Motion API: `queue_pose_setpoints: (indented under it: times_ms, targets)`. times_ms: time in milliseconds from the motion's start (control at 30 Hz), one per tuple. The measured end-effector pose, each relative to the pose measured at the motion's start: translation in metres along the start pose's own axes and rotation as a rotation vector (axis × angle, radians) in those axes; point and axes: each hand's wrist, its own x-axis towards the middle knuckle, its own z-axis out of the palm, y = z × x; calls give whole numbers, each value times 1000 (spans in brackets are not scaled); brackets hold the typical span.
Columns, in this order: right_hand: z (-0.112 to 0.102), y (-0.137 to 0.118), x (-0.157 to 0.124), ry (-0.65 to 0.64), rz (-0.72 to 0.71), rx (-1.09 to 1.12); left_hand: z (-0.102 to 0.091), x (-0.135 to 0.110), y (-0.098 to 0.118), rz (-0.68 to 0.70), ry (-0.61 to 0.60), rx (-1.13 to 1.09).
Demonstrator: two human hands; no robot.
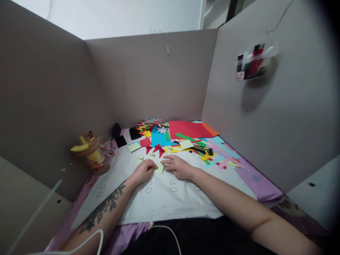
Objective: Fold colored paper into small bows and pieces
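Note:
Both of my hands rest on a white sheet (159, 198) with printed numbers. My left hand (145, 170) is curled, its fingertips pinching the left side of a small pale yellow-green paper piece (159, 167). My right hand (177, 166) lies flat over the piece's right side, fingers pressed on it. Just beyond my hands lie folded red paper shapes (158, 149) and small pale green scraps (140, 159).
A heap of coloured paper sheets and strips (196, 141) and folded paper stars (150, 126) fills the far part of the surface. A jar with a yellow lid (91, 154) stands at the left. Cardboard walls surround the area; a clear pouch (253, 62) hangs on the right wall.

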Motion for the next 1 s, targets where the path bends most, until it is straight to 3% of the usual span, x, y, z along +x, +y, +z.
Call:
queue_pose_setpoints:
  times_ms: [200, 300, 367, 467, 567, 667, 833, 933, 1000]
  targets:
    - [0, -5, 2, -47, -115, -57, 2, -1, 0, 5, 17, 18]
    - [0, -5, 3, 30, -115, 10, 3, -1, 0, -24, 58, 16]
    - [0, -5, 3, 133, -86, 108, 4, -2, 2, -49, 150, -7]
    - [-1, -8, 6, 328, 77, 331, 3, -3, 9, -80, 283, -105]
    - [-1, -14, 13, 460, 364, 558, 4, -3, 19, -120, 279, -254]
    - [0, -18, 23, 425, 536, 791, 9, -2, 27, -151, 270, -426]
    - [2, -19, 45, 232, 569, 955, 16, -2, 28, -210, 231, -638]
    - [6, -18, 53, 242, 595, 918, 15, -2, 25, -232, 236, -607]
    - [9, -18, 53, 313, 632, 936, 14, -2, 22, -246, 281, -562]
